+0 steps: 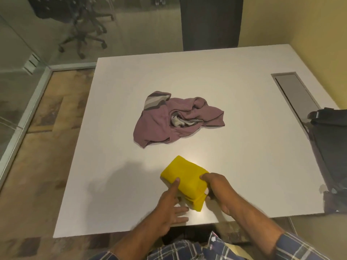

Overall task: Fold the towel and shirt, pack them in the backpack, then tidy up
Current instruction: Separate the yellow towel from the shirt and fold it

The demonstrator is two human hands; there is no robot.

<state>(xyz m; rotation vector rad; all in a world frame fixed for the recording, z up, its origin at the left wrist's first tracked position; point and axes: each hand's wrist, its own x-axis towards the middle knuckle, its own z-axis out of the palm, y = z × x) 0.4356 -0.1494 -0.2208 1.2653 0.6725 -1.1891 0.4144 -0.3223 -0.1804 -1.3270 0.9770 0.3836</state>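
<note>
While crumpled shirt (174, 119) lies mid-table: right hand (217, 188) gripping folded towel (185, 182); left hand (169, 209) flat, fingers straight; backpack (330, 132) contents unseen.

left hand (170, 207): fingers straight and spread, index resting on the towel (185, 180)
right hand (218, 190): fingers curled, gripping its edge
</note>
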